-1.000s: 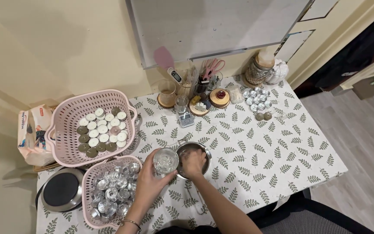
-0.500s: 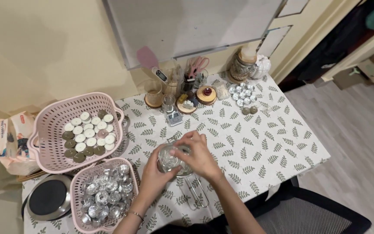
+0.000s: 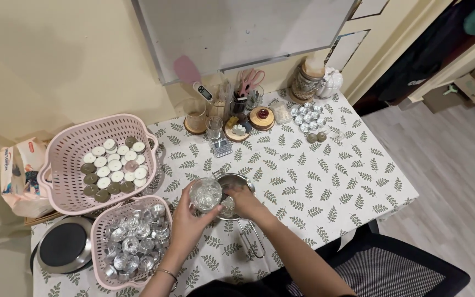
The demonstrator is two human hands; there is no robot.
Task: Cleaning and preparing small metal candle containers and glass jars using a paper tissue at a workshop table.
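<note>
In the head view, the person stands at a bench (image 3: 325,181) covered with a leaf-pattern cloth, and the step in hand seems to be the emptying of a small clear glass cup (image 3: 205,194) into a little metal pot (image 3: 232,190) with a long handle. The left hand (image 3: 185,223) is closed around the cup and holds it tilted just beside the pot's rim. The right hand (image 3: 246,202) is partly curled over the pot, its fingers touching something small at the cup's mouth; I cannot tell exactly what. The next move probably needs a steady tilt over the pot. Near the left hand is a pink basket of empty foil cups (image 3: 130,242), and behind it a larger pink basket with tealights (image 3: 111,168)
</note>
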